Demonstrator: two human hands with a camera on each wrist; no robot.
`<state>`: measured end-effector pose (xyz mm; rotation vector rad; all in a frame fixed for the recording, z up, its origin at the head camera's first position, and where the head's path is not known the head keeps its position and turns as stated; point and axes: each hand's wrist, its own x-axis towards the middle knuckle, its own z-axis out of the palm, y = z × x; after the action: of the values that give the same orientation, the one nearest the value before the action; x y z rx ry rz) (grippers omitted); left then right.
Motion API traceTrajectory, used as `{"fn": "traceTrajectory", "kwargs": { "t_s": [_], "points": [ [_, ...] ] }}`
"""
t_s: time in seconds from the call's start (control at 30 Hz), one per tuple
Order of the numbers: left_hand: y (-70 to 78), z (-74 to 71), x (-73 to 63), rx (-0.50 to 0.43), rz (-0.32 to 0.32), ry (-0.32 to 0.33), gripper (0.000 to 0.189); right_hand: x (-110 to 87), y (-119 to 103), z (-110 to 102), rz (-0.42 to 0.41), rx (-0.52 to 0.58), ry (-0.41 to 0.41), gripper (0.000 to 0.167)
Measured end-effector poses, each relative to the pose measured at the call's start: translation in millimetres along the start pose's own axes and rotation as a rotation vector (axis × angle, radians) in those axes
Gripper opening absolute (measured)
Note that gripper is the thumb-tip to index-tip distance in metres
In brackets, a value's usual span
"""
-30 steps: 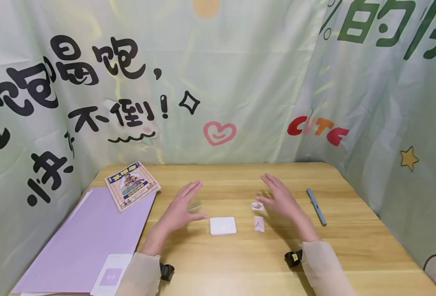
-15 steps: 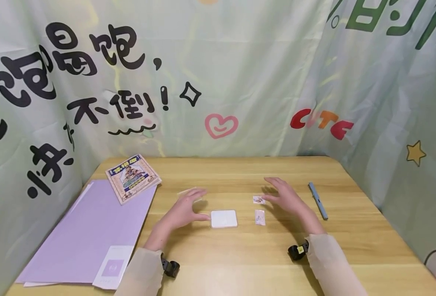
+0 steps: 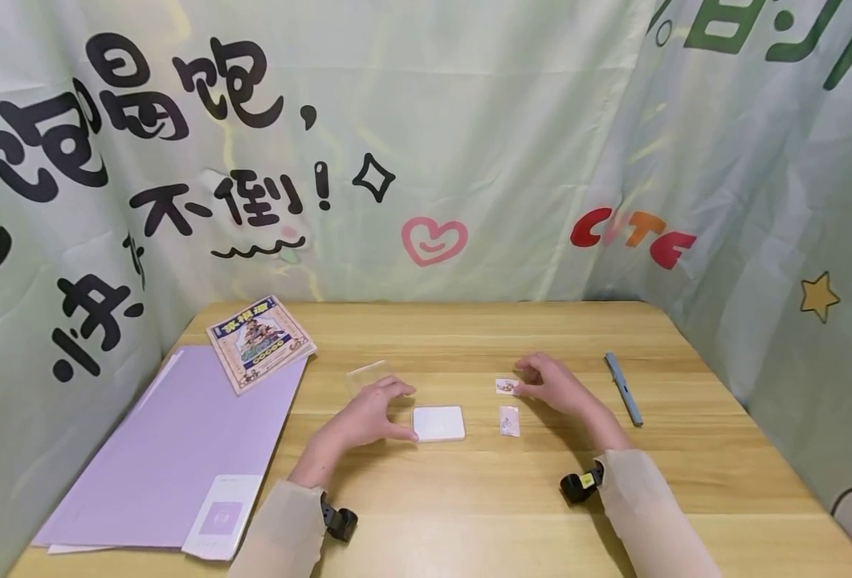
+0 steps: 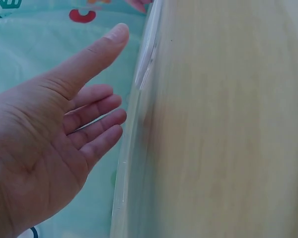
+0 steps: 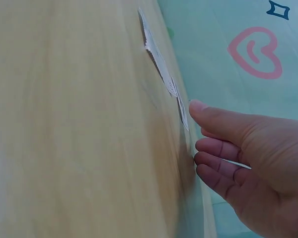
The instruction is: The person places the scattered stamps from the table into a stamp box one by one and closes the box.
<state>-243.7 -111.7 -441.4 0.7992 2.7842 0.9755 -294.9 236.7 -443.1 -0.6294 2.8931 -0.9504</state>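
Observation:
My left hand point(image 3: 368, 413) has its fingers spread, the thumb right at the left edge of a small flat white rectangular block in what looks like a clear case point(image 3: 438, 424). In the left wrist view the left hand point(image 4: 54, 134) shows an empty palm and straight thumb. A transparent lid-like piece point(image 3: 364, 374) lies just beyond its fingers. My right hand point(image 3: 552, 384) hovers low, loosely bent, thumb tip at the right end of a small printed paper piece point(image 3: 506, 386). A pinkish paper piece point(image 3: 509, 421) with a jagged edge lies nearer me.
A blue pen point(image 3: 624, 389) lies at the right. On the left sits a large purple folder point(image 3: 158, 449), with an illustrated booklet point(image 3: 262, 343) over its far corner and a white-and-purple card point(image 3: 221, 518) at the near one. A printed curtain point(image 3: 505, 144) hangs behind the table.
Both hands have come down toward the table: the left thumb to the white block's edge, the right thumb to the far paper piece. The head view has tilted slightly downward.

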Motion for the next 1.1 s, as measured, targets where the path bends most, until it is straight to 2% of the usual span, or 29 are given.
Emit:
{"fn": "traceTrajectory", "kwargs": {
  "t_s": [0.17,0.37,0.9,1.1],
  "points": [
    [-0.2,1.0,1.1,-0.015,0.001,-0.029,0.069,3.6,0,1,0.0,0.004,-0.017,0.026],
    [-1.1,2.7,1.9,0.011,0.007,-0.051,0.065,6.9,0,2,0.027,0.016,-0.038,0.018],
    [-0.9,4.0,4.8,0.007,0.009,-0.053,0.055,12.0,-4,-2,0.064,0.094,-0.128,0.016],
    [-0.8,5.9,4.7,0.02,0.023,-0.045,0.053,12.0,-5,-1,0.081,0.118,-0.133,0.017]
  ]
}}
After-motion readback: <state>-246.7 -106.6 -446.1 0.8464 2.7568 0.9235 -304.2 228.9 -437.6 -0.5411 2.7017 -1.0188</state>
